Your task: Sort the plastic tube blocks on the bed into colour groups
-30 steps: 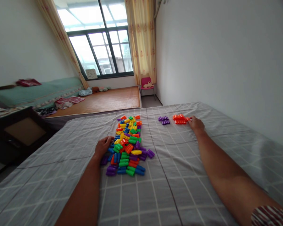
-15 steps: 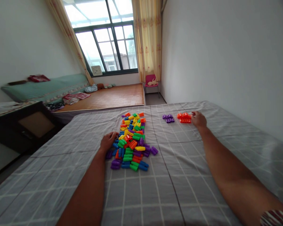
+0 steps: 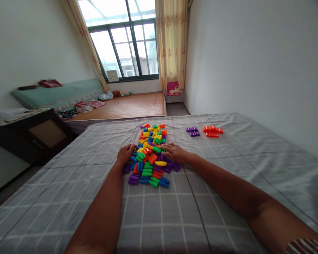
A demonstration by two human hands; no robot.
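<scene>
A heap of plastic building blocks [image 3: 147, 165] in green, blue, yellow, orange and purple lies on the checked grey cloth. My left hand [image 3: 125, 154] rests against the heap's left edge, fingers loosely bent beside some blue blocks, with nothing visibly held. From the right, my right hand [image 3: 176, 153] reaches over the heap, fingers stretched apart near a green block [image 3: 157, 149] and purple ones; nothing shows in its grip. Farther right sit two sorted groups: purple blocks [image 3: 193, 131] and, beside them, orange blocks [image 3: 212, 131].
The grey checked cloth [image 3: 217, 218] covers the surface under the blocks. Beyond it stands a bed with a brown mat [image 3: 135, 106] and a pink chair [image 3: 172, 87]. A dark cabinet [image 3: 42, 137] is at the left, a white wall [image 3: 254, 63] at the right.
My right hand has left the orange group and moved left to the heap. Another orange block now sits at that group's right end. My left hand stays by the heap.
</scene>
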